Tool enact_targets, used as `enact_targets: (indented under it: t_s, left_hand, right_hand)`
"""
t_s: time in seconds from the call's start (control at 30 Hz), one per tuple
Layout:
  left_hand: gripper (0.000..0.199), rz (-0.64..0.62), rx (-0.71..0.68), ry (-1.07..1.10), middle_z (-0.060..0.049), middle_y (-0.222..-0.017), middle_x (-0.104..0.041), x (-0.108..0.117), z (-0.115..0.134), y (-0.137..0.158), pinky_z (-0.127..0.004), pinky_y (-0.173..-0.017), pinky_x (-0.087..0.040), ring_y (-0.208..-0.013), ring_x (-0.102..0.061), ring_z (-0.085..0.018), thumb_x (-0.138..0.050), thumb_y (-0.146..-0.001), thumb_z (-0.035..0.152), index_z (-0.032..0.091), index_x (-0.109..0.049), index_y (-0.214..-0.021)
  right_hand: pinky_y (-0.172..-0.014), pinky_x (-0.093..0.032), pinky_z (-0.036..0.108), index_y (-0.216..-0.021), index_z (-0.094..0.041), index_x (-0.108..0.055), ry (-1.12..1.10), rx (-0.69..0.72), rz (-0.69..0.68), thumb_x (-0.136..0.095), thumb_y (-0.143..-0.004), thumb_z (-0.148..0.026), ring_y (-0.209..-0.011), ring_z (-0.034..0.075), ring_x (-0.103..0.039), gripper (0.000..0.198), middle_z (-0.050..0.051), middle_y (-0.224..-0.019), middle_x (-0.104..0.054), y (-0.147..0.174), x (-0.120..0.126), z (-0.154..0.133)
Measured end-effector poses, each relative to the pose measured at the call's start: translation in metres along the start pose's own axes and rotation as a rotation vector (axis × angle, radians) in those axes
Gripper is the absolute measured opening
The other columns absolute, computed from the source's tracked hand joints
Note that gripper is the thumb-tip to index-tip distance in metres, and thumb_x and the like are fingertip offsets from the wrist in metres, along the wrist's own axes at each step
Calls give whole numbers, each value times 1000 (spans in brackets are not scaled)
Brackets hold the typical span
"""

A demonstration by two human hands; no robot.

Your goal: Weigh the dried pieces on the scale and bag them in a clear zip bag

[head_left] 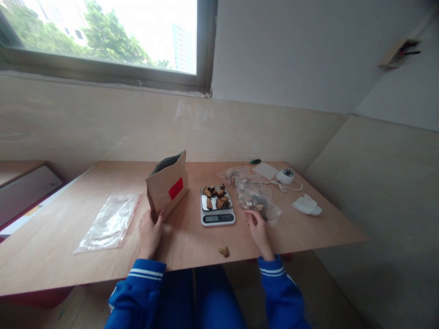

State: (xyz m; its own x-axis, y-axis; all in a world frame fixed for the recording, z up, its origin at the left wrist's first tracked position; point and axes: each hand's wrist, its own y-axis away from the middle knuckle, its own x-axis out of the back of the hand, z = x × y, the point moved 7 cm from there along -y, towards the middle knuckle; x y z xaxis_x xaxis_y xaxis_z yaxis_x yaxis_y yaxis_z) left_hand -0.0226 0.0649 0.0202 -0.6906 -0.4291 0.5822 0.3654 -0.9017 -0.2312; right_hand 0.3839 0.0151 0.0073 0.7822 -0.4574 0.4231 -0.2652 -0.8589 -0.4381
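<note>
A brown paper pouch (164, 192) with a red label stands upright on the left, its top open. My left hand (151, 230) grips its lower left corner, thumb on the near side. Beside the pouch is a white digital kitchen scale (218, 219), dried brown mushroom-like pieces (219, 196) spread over its plate; the display is too small to read. My right hand (258, 228) hovers just right of the scale, fingers loosely bent and apart, nothing visible in them. Clear zip bags (254, 201) with dark pieces lie next to it. One loose dried piece (224, 252) rests near the front edge.
On the left lies a flat clear plastic bag (108, 221). Toward the back right are a white round camera-like device (285, 176) with its cable, a green-handled tool (255, 161) and a crumpled white tissue (307, 204). A wall and window border the wooden table (192, 253).
</note>
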Motion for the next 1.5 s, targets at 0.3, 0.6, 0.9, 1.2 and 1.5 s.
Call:
enact_targets:
  t_s: [0.3,0.6,0.9,1.2,1.5]
  left_hand:
    - [41,-6,58,35,-11,-100,-63,3,3,2,-39,-77,-47,-93,-60,-27,-44,-82,52,17,-55,-99]
    - [44,-39,65,46,-11,-108,-63,3,10,3,-39,-81,-47,-98,-60,-27,-46,-81,52,18,-54,-109]
    - [44,-30,65,-18,-13,-99,-63,3,4,0,-40,-77,-46,-92,-59,-29,-46,-80,55,16,-56,-98]
    - [47,-16,0,52,-12,-100,-63,-2,-6,0,-42,-81,-46,-95,-58,-28,-45,-80,55,16,-57,-104]
    - [41,-2,1,37,-11,-95,-63,0,-2,1,-42,-78,-47,-90,-59,-27,-47,-79,51,16,-58,-98]
  right_hand:
    - [-66,-52,32,-98,-21,-63,-39,-48,-153,-46,-90,-34,-75,20,-60,23,7,-87,-63,29,-16,-44]
    - [-76,-55,35,-95,-28,-64,-36,-85,-412,-53,-83,-16,-88,22,-62,20,6,-95,-59,97,-51,-80]
    - [-74,-54,33,-90,-21,-68,-142,-34,-262,-55,-82,-22,-80,20,-65,15,6,-91,-70,-3,-54,-99]
    - [-72,-52,35,-94,-18,-66,-9,-57,-153,-59,-75,-23,-71,19,-64,22,7,-82,-72,-74,-93,-88]
    - [-76,-50,34,-100,-17,-65,-103,-100,47,-46,-88,-39,-89,23,-64,31,11,-102,-69,-14,-28,-77]
